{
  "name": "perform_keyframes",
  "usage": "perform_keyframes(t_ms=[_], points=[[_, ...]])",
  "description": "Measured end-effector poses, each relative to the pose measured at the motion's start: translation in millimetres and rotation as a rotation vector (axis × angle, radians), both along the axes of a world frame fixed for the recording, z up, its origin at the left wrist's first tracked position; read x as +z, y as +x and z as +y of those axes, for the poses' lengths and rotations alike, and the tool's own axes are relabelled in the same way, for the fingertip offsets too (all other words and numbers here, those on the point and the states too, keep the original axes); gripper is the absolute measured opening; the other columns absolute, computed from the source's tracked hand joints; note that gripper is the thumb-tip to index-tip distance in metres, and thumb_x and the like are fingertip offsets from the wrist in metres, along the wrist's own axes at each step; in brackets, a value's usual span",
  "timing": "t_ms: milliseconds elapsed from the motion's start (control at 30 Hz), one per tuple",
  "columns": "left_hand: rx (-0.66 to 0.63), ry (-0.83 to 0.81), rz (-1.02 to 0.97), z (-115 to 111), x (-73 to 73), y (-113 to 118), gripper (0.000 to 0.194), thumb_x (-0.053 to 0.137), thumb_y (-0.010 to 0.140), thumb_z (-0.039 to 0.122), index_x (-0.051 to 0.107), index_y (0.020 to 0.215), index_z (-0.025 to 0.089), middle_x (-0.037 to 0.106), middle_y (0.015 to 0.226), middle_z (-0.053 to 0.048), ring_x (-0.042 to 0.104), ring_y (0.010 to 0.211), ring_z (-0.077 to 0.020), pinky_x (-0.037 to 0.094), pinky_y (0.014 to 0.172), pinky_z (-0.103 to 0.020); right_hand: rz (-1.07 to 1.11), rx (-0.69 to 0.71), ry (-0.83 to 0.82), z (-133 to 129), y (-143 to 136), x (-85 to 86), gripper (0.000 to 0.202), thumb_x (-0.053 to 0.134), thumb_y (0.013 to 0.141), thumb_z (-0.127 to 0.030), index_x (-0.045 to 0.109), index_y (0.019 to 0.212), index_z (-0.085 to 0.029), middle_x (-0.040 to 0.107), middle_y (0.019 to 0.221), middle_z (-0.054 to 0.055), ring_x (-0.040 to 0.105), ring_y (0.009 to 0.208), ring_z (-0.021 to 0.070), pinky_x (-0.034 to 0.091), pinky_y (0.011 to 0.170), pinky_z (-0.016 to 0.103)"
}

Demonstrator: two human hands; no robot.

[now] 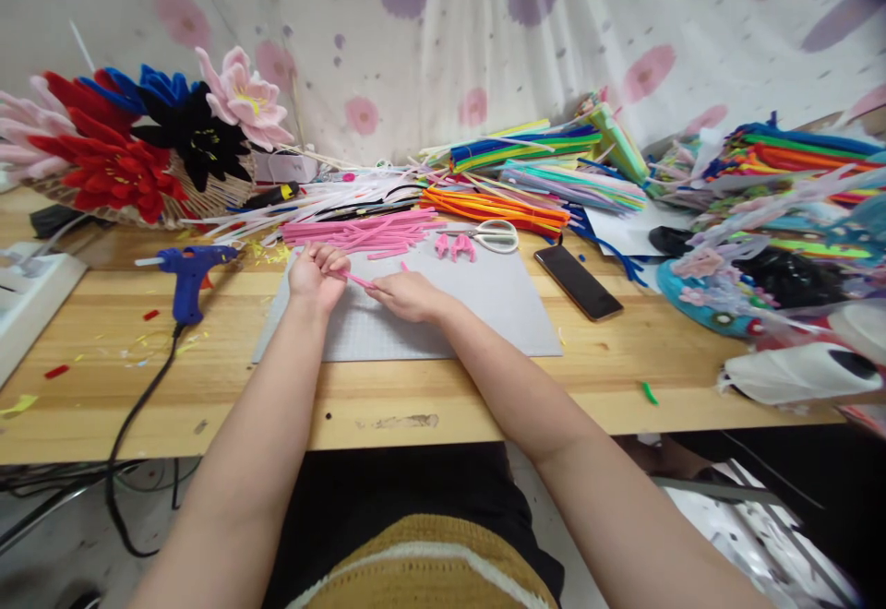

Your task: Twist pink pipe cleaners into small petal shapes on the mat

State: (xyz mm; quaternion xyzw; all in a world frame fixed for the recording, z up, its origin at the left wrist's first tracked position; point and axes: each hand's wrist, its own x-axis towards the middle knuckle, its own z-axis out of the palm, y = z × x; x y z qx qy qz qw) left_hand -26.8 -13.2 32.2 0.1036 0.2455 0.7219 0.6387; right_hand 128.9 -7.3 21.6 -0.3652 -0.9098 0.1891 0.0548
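My left hand (319,279) is closed round one end of a pink pipe cleaner (358,280), above the left part of a grey mat (477,314). The other end of the pink strip runs into my right hand (403,295), whose fingers pinch it just to the right. A short pink tip shows beyond the right fingers. Behind both hands lies a pile of pink pipe cleaners (360,232). Small bent pink pieces (455,246) rest at the mat's back edge, beside white-handled scissors (495,236).
A blue glue gun (190,272) with a black cord lies on the left, near a white power strip (31,300). Fuzzy flowers (131,171) stand behind it. A phone (578,281) lies right of the mat. Bundled pipe cleaners (495,210) line the back; a white roll (799,373) is far right.
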Motion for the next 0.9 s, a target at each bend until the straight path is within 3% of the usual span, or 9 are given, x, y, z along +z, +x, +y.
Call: perform_keyframes(t_ms=[167,300,400,533,633,733,800,900], points=[[0.041,-0.023,0.003,5,-2.9,-5,0.044,0.022,0.097,0.022,0.026,0.053,0.018,0.019,0.042,0.007,0.020,0.033,-0.0049,0.021,0.035,-0.015,0.000,-0.061,0.027,-3,-2,-3.6,0.036,0.031,0.095,-0.036,0.062,0.095,-0.018,0.068,0.103,0.010,0.062,0.093,0.0210,0.041,0.077,0.031],[0.065,-0.054,0.035,8,-5.5,0,0.048,0.020,0.096,0.041,0.032,0.056,0.019,0.019,0.043,0.007,0.018,0.034,-0.0058,0.021,0.034,-0.017,0.117,-0.163,0.033,-5,-8,-8.0,0.036,0.041,0.091,-0.045,0.054,0.113,-0.020,0.069,0.103,0.008,0.062,0.093,0.0218,0.042,0.076,0.031],[0.018,-0.030,0.033,8,-6.7,6,0.052,0.018,0.093,0.052,0.041,0.060,0.018,0.028,0.047,0.006,0.027,0.037,-0.0061,0.028,0.037,-0.017,0.125,-0.207,0.065,-7,-17,-11.8,0.039,0.034,0.093,-0.048,0.053,0.112,-0.019,0.068,0.102,0.010,0.063,0.091,0.0228,0.042,0.077,0.033],[0.032,0.009,-0.010,7,-7.2,9,0.052,0.016,0.095,0.044,0.050,0.068,0.016,0.041,0.053,0.002,0.038,0.044,-0.0061,0.036,0.044,-0.017,0.156,-0.270,0.022,-4,-24,-18.4,0.035,0.030,0.095,-0.041,0.055,0.104,-0.019,0.069,0.095,0.009,0.063,0.087,0.0211,0.043,0.078,0.033],[0.032,0.003,-0.002,7,-8.3,12,0.044,0.023,0.097,0.031,0.055,0.072,0.014,0.047,0.056,0.001,0.045,0.048,-0.0049,0.041,0.051,-0.015,0.373,-0.276,-0.214,1,-25,-22.1,0.032,0.033,0.094,-0.036,0.056,0.083,-0.018,0.065,0.072,0.003,0.061,0.069,0.0140,0.043,0.068,0.026],[0.033,-0.017,0.050,9,-11.0,18,0.037,0.033,0.096,0.029,0.059,0.073,0.015,0.057,0.062,-0.001,0.056,0.057,-0.0055,0.048,0.065,-0.017,0.662,-0.294,-0.613,5,-23,-21.5,0.034,0.031,0.094,-0.033,0.050,0.071,-0.017,0.050,0.046,-0.004,0.047,0.041,0.0075,0.036,0.048,0.018],[0.048,-0.050,0.085,10,-13.2,20,0.034,0.037,0.095,0.027,0.062,0.074,0.016,0.061,0.064,-0.001,0.059,0.060,-0.0062,0.050,0.068,-0.018,0.785,-0.298,-0.833,6,-21,-19.1,0.032,0.032,0.093,-0.031,0.050,0.071,-0.017,0.045,0.038,-0.007,0.040,0.033,0.0059,0.026,0.038,0.017],[0.081,-0.104,0.116,13,-15.6,17,0.031,0.039,0.094,0.024,0.065,0.077,0.018,0.062,0.061,0.000,0.059,0.056,-0.0063,0.049,0.060,-0.016,0.858,-0.229,-1.002,5,-19,-16.3,0.030,0.036,0.091,-0.028,0.050,0.067,-0.015,0.046,0.035,-0.006,0.038,0.029,0.0053,0.018,0.033,0.016]])
